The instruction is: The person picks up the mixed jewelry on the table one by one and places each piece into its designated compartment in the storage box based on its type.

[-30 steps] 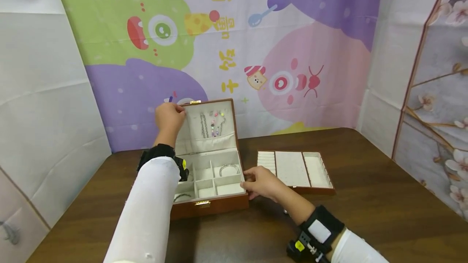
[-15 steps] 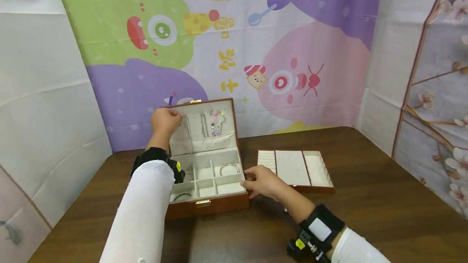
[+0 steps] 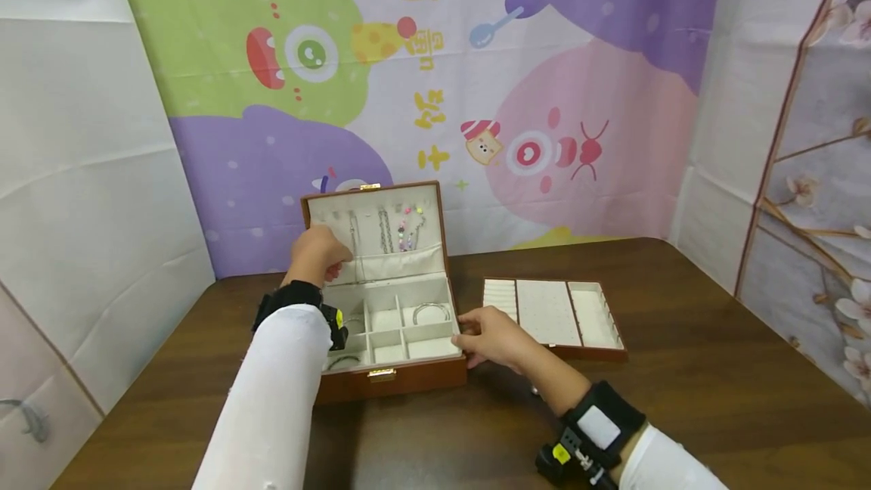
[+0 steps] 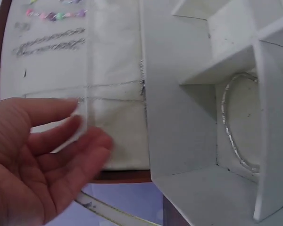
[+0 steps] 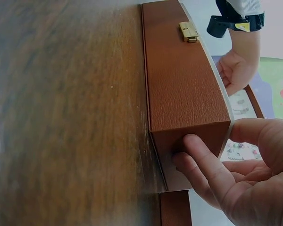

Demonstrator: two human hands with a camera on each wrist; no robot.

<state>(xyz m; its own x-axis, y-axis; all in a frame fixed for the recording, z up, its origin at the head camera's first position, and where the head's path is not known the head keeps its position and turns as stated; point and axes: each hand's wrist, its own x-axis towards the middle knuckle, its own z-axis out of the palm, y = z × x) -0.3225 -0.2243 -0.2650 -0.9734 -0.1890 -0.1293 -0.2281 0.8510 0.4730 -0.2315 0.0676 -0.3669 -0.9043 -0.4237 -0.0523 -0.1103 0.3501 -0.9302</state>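
A brown jewelry box (image 3: 415,378) stands with its lid raised, its pale inside split into compartments. My left hand (image 3: 318,254) is in front of the lid's lower left part, fingers loosely bent beside a thin chain necklace (image 3: 354,227). In the left wrist view the thumb tip overlaps that necklace (image 4: 113,84), whose end reaches the elastic pocket (image 4: 115,127). My right hand (image 3: 493,337) grips the box's right wall near the front corner. Its fingertips (image 5: 193,141) press the outer side, and the thumb (image 5: 247,130) lies at the rim.
More necklaces hang in the lid: a silver chain (image 3: 385,231) and a coloured beaded one (image 3: 402,229). A silver bangle (image 3: 430,314) lies in a right compartment. To the right, a divided jewelry tray (image 3: 544,314) rests on the dark wooden table (image 3: 687,369). A patterned curtain (image 3: 578,97) hangs behind.
My left hand has come down from the lid's upper left corner to the level of its pocket, uncovering the thin necklace. The right hand stays on the box wall.
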